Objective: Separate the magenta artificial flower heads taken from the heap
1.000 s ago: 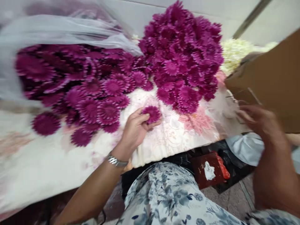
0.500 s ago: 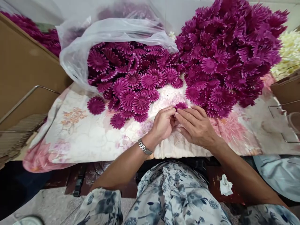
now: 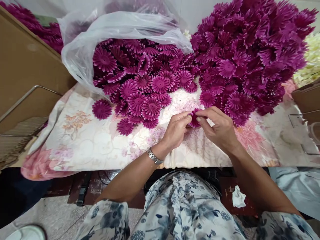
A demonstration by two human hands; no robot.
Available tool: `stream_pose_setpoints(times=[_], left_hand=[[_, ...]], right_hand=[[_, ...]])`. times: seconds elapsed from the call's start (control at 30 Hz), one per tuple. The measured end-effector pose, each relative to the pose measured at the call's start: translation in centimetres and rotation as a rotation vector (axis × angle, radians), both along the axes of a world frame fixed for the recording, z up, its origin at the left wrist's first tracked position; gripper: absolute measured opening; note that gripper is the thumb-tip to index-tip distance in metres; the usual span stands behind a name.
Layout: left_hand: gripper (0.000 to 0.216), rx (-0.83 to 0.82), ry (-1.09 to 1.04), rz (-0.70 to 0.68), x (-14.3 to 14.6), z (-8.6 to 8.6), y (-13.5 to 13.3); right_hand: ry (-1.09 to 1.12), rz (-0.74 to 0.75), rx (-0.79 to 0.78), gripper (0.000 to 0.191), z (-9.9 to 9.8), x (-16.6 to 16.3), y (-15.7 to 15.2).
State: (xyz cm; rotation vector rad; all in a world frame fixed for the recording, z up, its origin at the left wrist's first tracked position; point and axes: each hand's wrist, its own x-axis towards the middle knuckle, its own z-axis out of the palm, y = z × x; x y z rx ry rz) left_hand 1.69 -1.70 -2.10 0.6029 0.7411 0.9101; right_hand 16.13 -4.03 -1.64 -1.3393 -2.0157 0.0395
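Note:
My left hand [image 3: 176,130] and my right hand [image 3: 218,128] meet over the table, both pinching one magenta fabric flower [image 3: 194,118] between their fingertips. A silver watch sits on my left wrist. Flat magenta flower heads [image 3: 145,86] spill from a clear plastic bag [image 3: 105,30] just beyond my left hand. A tall heap of magenta flowers [image 3: 246,56] rises beyond my right hand. All of it rests on a floral cloth [image 3: 87,143] covering the table.
A brown cardboard box [image 3: 22,73] with a wire frame stands at the left. Cream flowers [image 3: 310,60] and another cardboard box [image 3: 306,100] lie at the right edge. A crumpled white tissue [image 3: 238,196] lies on the floor by my floral-clothed lap.
My right hand came in from the right and joined my left hand on the flower. The view swung left, then both hands lifted the flower slightly.

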Motion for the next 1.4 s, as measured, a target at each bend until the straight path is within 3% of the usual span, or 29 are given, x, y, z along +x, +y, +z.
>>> stream_pose_setpoints(times=[0.23, 0.53, 0.6, 0.7, 0.8, 0.9, 0.97, 1.07, 1.17, 1.4], left_hand=[[0.007, 0.004, 0.0, -0.024, -0.2, -0.4, 0.0], [0.006, 0.013, 0.043, 0.04, 0.1, -0.2, 0.3], [0.007, -0.018, 0.043, 0.049, 0.0, -0.2, 0.4], [0.008, -0.063, 0.005, 0.037, -0.2, -0.1, 0.4], [0.007, -0.092, -0.041, 0.027, -0.4, 0.1, 0.5], [0.006, -0.109, -0.069, 0.013, -0.3, 0.1, 0.5], [0.006, -0.105, -0.088, 0.001, -0.3, 0.1, 0.5], [0.004, -0.102, -0.097, 0.006, -0.3, 0.1, 0.4], [0.003, -0.094, -0.097, 0.017, -0.3, 0.1, 0.5], [0.011, -0.097, -0.033, 0.063, -0.2, 0.0, 0.5]], right_hand=[[-0.113, -0.035, 0.086, 0.011, -1.2, -0.1, 0.8], [0.176, -0.002, 0.025, 0.013, -0.2, 0.4, 1.0], [0.139, -0.107, 0.096, 0.013, 0.4, 2.0, 1.1], [-0.105, -0.416, 0.203, 0.016, 1.0, 5.9, 1.5], [-0.352, -0.558, 0.167, 0.022, 1.4, 8.6, 1.7], [-0.304, -0.442, 0.147, 0.021, 1.5, 7.3, 1.4], [-0.206, -0.236, 0.131, 0.017, 1.4, 4.7, 1.3], [-0.227, 0.04, 0.077, 0.012, 0.7, 1.0, 1.8], [-0.239, 0.105, 0.094, 0.015, -0.2, -0.2, 2.6], [0.019, 0.184, 0.099, 0.01, -0.8, 0.3, 2.7]])
